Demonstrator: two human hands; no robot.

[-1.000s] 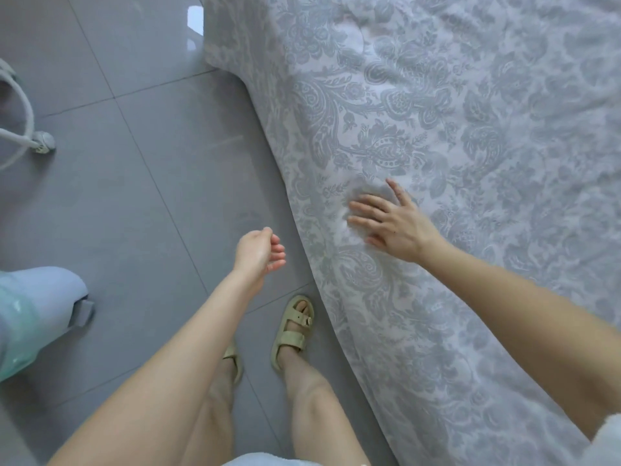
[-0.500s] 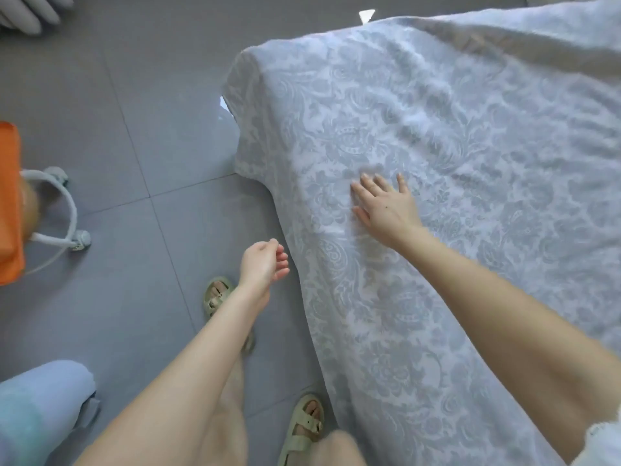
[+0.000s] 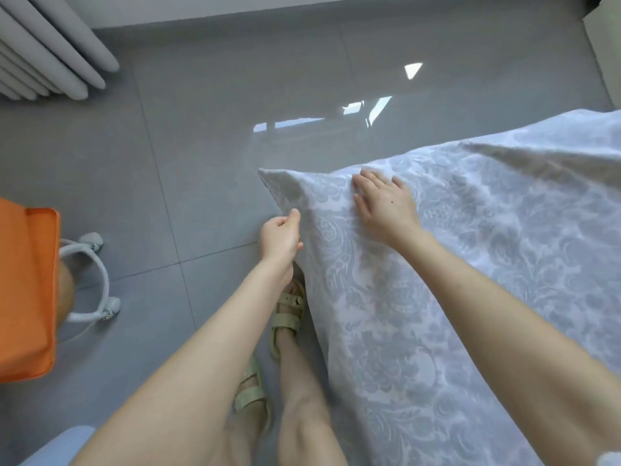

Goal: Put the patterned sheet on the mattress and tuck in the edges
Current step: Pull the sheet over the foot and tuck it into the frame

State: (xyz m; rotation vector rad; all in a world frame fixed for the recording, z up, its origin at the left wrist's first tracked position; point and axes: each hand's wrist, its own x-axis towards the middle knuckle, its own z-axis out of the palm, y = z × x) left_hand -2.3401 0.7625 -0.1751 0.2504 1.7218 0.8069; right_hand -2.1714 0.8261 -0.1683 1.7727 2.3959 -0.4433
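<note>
The patterned sheet [image 3: 453,270], white with a grey floral print, covers the mattress on the right and hangs down its near side. Its corner sticks out to the left in a loose point, showing the plain underside. My left hand [image 3: 280,235] pinches the sheet's hanging edge just below that point, thumb and fingers curled on the cloth. Flat on top of the sheet at the mattress corner lies my right hand [image 3: 383,203], fingers straight and spread. The mattress itself is hidden under the sheet.
Grey floor tiles [image 3: 201,146] lie to the left and beyond the bed. An orange cushion [image 3: 23,290] and a white wheeled frame [image 3: 97,274] stand at the left. Grey curtain folds [image 3: 47,48] hang at the top left. My sandalled feet [image 3: 285,317] stand against the bed's side.
I have moved along the bed to its corner. My right hand slid up the sheet to the corner. My left hand, earlier free in the air, now pinches the sheet's edge.
</note>
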